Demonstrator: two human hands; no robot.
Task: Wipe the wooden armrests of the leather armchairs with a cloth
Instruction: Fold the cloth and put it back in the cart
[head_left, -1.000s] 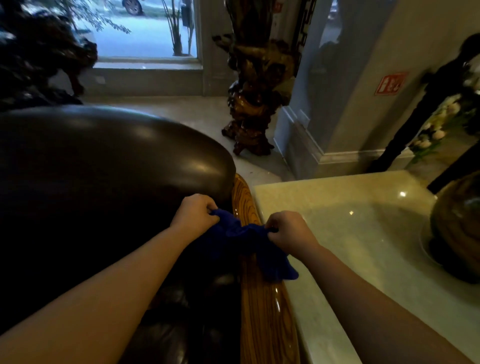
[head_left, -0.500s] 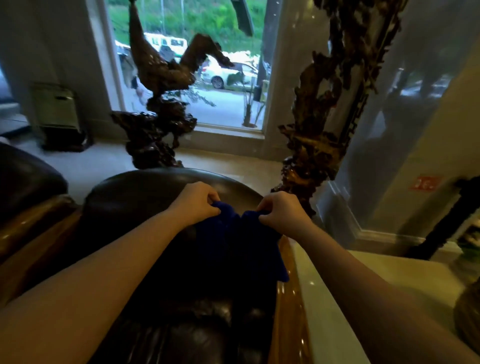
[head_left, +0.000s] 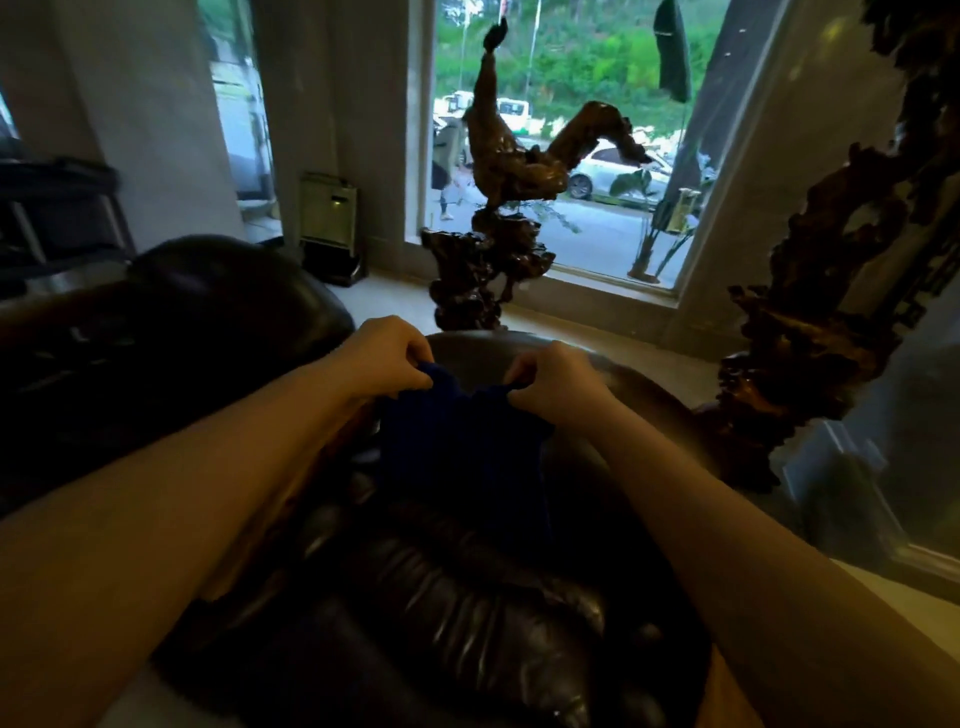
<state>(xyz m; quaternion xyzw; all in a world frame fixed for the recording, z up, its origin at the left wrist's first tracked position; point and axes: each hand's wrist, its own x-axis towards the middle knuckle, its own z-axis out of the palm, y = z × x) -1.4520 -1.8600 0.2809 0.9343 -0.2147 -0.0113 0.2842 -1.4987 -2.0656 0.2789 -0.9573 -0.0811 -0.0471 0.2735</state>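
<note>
Pinching the blue cloth (head_left: 467, 457) between left hand (head_left: 387, 358) and right hand (head_left: 553, 382) above the leather armchair (head_left: 467, 623), we risk dropping a corner if either pinch loosens.

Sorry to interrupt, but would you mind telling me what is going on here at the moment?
A person is holding a dark blue cloth up by its top edge, the left hand pinching one corner and the right hand the other. The cloth hangs down in front of a dark leather armchair and is not pressed against any wood right now, so no wiping is happening. Carved wooden sculptures stand by the window behind.
</note>
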